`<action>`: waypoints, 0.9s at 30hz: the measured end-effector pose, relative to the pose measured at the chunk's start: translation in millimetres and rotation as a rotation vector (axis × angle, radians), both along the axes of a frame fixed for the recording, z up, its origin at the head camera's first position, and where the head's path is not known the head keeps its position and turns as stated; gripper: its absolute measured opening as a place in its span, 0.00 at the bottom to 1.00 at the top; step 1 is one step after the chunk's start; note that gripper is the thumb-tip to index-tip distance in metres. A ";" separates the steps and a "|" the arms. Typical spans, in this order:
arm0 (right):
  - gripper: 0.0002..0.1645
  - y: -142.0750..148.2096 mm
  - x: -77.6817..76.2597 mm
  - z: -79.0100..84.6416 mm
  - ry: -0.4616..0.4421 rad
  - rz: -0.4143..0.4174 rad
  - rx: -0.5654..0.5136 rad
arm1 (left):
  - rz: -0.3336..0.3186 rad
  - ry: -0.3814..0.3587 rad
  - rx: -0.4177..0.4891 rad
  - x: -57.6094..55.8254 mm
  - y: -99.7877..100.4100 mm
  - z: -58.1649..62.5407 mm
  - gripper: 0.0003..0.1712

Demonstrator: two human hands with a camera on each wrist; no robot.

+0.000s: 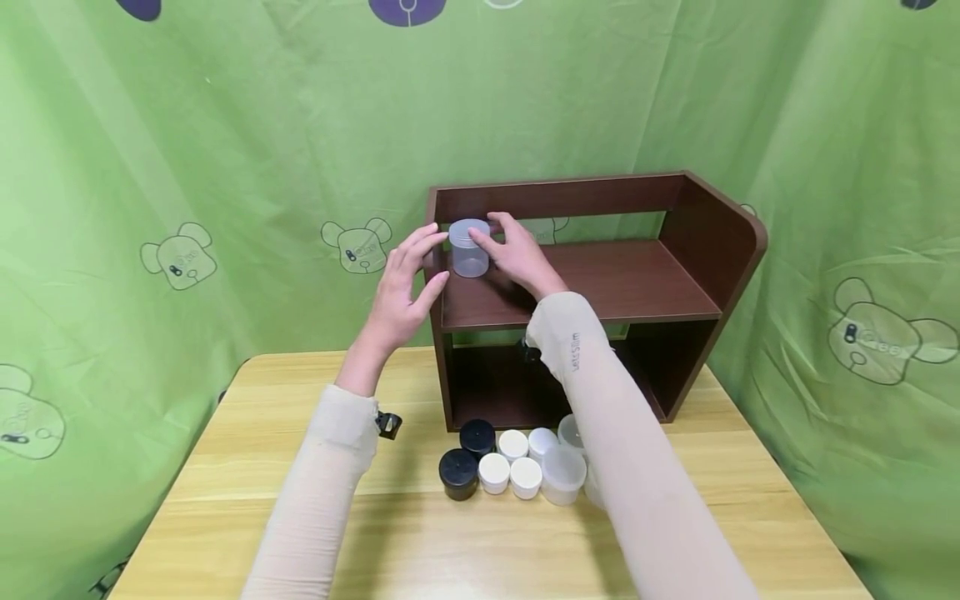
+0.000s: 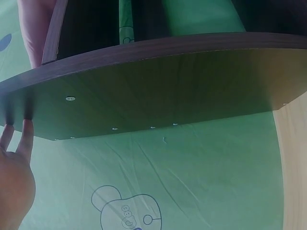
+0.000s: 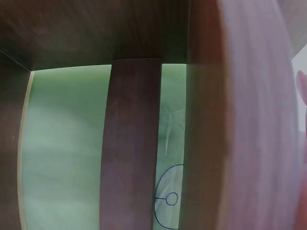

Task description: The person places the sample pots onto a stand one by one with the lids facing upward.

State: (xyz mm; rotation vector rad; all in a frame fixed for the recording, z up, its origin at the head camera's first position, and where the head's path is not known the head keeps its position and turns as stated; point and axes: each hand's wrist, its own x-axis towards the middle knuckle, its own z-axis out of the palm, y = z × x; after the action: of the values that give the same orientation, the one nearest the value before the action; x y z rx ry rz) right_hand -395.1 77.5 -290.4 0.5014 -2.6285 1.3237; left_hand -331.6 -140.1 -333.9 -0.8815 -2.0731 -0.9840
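A clear plastic jar (image 1: 470, 257) with a screw lid stands upright at the left end of the upper shelf. My right hand (image 1: 522, 254) grips it from the right, thumb on the front of the lid. On the other side my left hand (image 1: 401, 292) is spread, its fingertips beside the jar and the rack's left side panel. In the left wrist view, fingers of the left hand (image 2: 17, 167) reach up to the outer face of that side panel (image 2: 144, 91). Only a sliver of the right hand (image 3: 302, 91) shows in the right wrist view, behind the shelf edge.
The dark brown two-tier rack (image 1: 585, 279) stands on the wooden table (image 1: 285, 433). In front of it are two black jars (image 1: 459, 473), several small white jars (image 1: 494, 472) and clear jars (image 1: 563, 473), some partly behind the right sleeve. A green curtain (image 1: 300, 125) hangs behind.
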 end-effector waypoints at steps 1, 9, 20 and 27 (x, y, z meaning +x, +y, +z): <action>0.43 1.6 1.2 1.2 0.007 0.002 -0.005 | 0.000 -0.001 0.000 -0.4 -0.2 0.0 0.29; 0.40 13.5 15.2 6.9 0.084 -0.001 -0.039 | -0.002 -0.002 0.004 -2.3 -2.5 1.9 0.29; 0.35 54.4 77.1 -12.6 0.145 0.076 -0.050 | -0.013 -0.005 -0.002 -3.3 -0.6 1.1 0.29; 0.33 75.2 117.7 -28.3 0.153 0.157 0.000 | -0.013 0.006 0.004 -3.7 -4.6 3.6 0.29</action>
State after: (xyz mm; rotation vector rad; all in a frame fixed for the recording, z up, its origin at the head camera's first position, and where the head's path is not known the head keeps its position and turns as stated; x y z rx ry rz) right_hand -277.3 152.7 -318.8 0.7911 -2.5086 1.2712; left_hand -335.3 -144.7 -330.3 -0.8957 -2.0623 -0.9904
